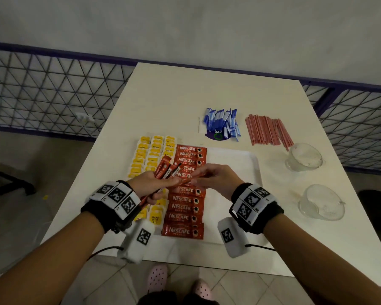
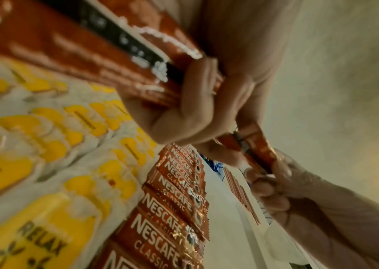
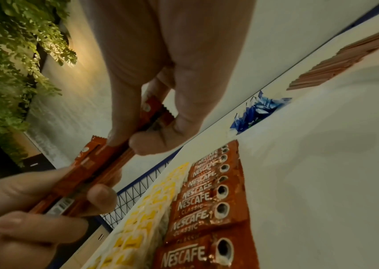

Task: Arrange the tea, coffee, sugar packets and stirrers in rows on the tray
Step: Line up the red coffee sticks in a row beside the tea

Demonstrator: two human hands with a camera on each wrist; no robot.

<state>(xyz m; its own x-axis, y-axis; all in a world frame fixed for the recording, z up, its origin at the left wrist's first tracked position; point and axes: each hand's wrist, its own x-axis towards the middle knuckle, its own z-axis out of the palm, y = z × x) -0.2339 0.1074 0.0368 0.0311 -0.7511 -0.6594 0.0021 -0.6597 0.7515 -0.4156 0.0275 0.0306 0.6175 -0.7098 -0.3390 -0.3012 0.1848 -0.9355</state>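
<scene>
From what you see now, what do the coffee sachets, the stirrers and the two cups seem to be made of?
Coffee sachets: probably foil-lined plastic film; glossy red, metallic glints along crimped, zigzag edges.
Stirrers: thin, flat, uniform reddish-pink sticks; plastic seems likely, but coloured wood or paper cannot be excluded.
Cups: clear, table visible through them, bright highlights; glass or hard clear plastic, I cannot tell which.

Both hands cover the middle of the coffee row [image 1: 188, 190], so no idea what's under there. Left wrist view is blurry, and the tea packets [image 2: 52, 182] get cropped at its left edge.
</scene>
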